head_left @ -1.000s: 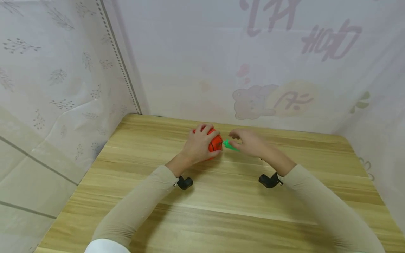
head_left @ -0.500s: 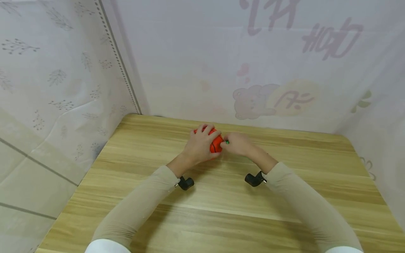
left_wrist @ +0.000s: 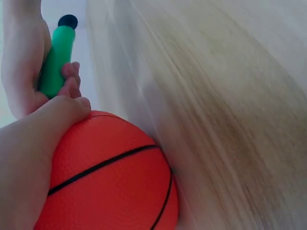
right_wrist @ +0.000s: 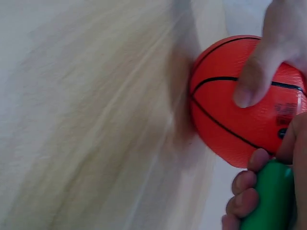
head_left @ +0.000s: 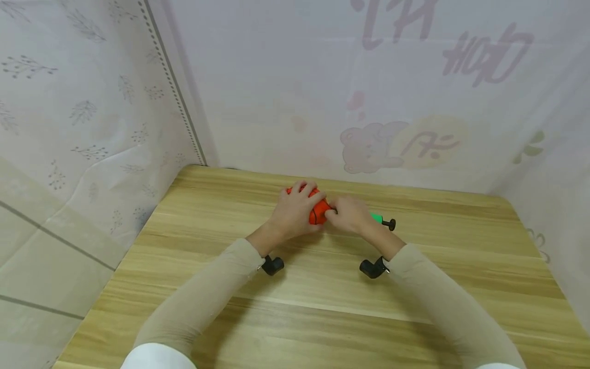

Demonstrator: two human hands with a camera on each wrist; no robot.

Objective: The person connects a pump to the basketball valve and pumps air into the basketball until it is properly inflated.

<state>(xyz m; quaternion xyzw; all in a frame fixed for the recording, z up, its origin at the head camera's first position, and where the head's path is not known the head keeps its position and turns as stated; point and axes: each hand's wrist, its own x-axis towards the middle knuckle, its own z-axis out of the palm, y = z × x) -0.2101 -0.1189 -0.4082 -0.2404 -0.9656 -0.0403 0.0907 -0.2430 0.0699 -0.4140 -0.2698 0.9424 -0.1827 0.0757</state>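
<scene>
The left hand [head_left: 295, 212] is wrapped around a small orange basketball [head_left: 318, 212]. The right hand [head_left: 351, 215] grips a green pump [head_left: 378, 218] with a black end, pressed up to the ball. Both rest on the wooden tabletop [head_left: 322, 302], near the curtain [head_left: 286, 87].

Ball [head_left: 317, 211] on table [head_left: 322, 307], pump [head_left: 379, 219] touching its right side.

One orange ball [head_left: 317, 211], one green pump [head_left: 379, 219], one table [head_left: 322, 307].
</scene>
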